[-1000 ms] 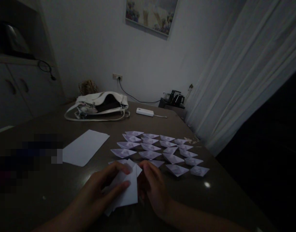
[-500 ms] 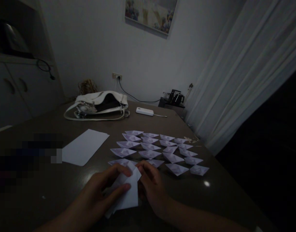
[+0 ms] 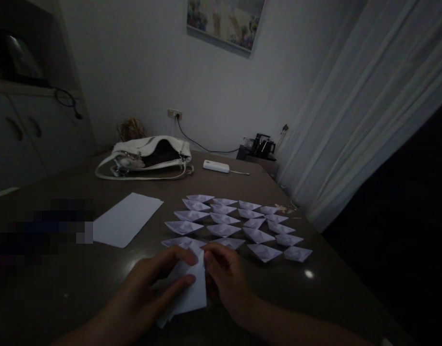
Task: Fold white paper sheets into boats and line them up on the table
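A folded sheet of white paper is between my two hands near the front of the table. My left hand grips it from the left, thumb and fingers pressed on its face. On the right, my right hand pinches the paper's upper right edge between thumb and index finger. Just beyond my hands, several white paper boats stand in rows. The nearest of them are partly hidden behind my fingers and the folded paper.
A stack of white paper lies to the left of the boats. Farther back are a white handbag and a white power bank with a short cable. A black kettle stands beyond the table's far right corner.
My right thumb has moved over the paper's upper right corner, and the small flap that stuck out there is now folded in or covered. My left hand has stayed nearly still.
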A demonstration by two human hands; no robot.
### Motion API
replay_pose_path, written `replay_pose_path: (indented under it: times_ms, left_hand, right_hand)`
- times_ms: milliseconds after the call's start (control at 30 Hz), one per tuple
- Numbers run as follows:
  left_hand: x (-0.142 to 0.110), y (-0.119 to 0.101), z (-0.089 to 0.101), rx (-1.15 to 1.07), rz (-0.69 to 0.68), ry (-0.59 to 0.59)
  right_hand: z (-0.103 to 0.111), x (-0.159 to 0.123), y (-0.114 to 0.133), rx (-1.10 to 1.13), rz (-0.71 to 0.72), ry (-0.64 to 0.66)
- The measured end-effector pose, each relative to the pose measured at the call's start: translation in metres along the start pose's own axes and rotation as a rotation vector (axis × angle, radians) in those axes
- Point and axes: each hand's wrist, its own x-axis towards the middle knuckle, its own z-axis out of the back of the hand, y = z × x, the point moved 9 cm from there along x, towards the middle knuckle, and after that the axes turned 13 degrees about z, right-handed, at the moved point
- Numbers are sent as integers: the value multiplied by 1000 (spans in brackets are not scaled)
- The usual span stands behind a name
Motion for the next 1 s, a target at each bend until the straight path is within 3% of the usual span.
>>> replay_pose_path:
  times_ms: [1000]
  left_hand:
    - [-3,-5,-1,73,-97,-8]
  right_hand:
    - [0,3,13,-87,47,-2]
